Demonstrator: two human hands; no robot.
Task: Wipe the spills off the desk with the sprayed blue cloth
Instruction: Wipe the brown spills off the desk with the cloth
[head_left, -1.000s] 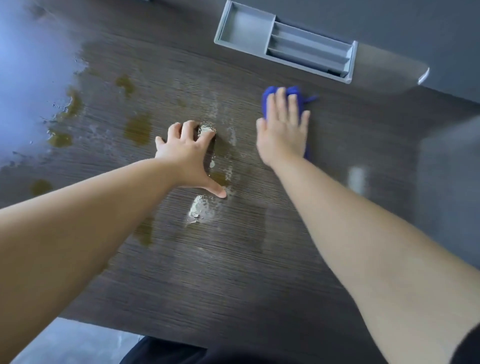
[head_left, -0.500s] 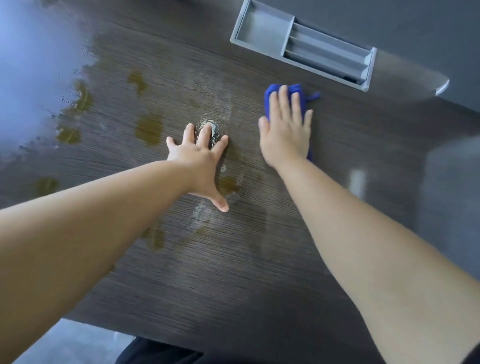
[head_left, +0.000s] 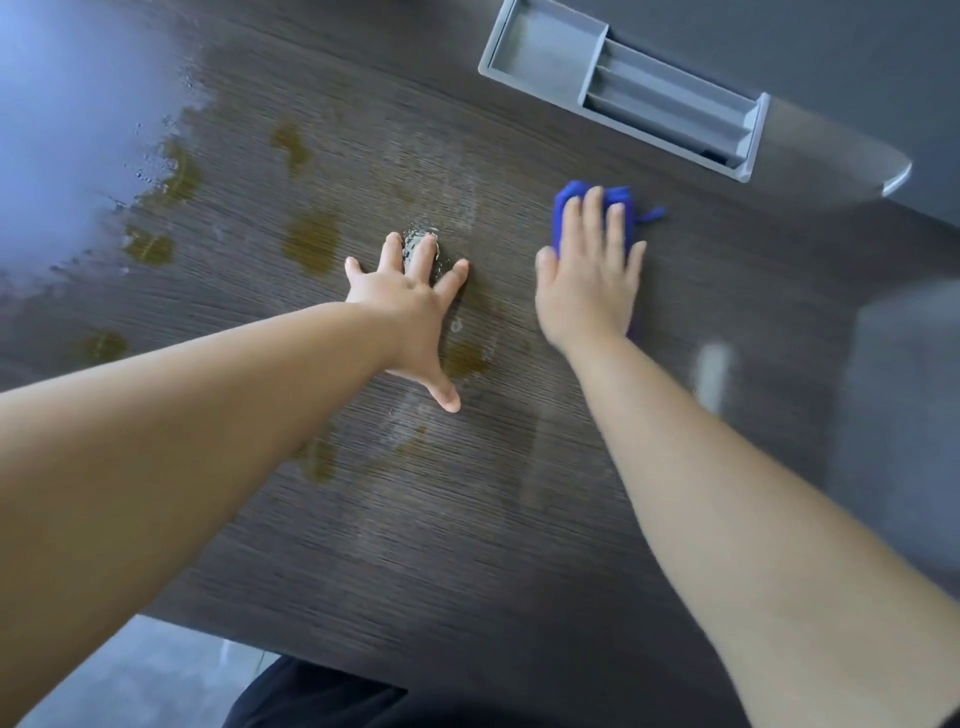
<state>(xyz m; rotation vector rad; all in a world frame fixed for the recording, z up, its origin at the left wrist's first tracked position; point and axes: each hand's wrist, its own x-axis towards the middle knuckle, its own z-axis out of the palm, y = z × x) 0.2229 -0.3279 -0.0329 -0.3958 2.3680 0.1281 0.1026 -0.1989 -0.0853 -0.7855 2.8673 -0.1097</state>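
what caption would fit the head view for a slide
Right hand presses a blue cloth on the dark desk while the left hand rests flat among yellowish spills.

**Blue cloth under right grip, spills off to the left**

Presses a folded bright-blue cloth (head_left: 562, 218) flat onto the dark wood-grain counter (head_left: 467, 545) with the right grip (head_left: 589, 291), fingers straight and close together. Rests the left grip (head_left: 410, 317) just beside it, palm down, fingers spread, tips at a bubbly wet patch (head_left: 411, 243). Olive-brown spill puddles (head_left: 311, 244) scattered left of and below that grip, apart from the cloth. Long grey plastic divided tray (head_left: 550, 57) at the counter's far edge, beyond the cloth. Pale glare (head_left: 67, 130) across the far-left corner.
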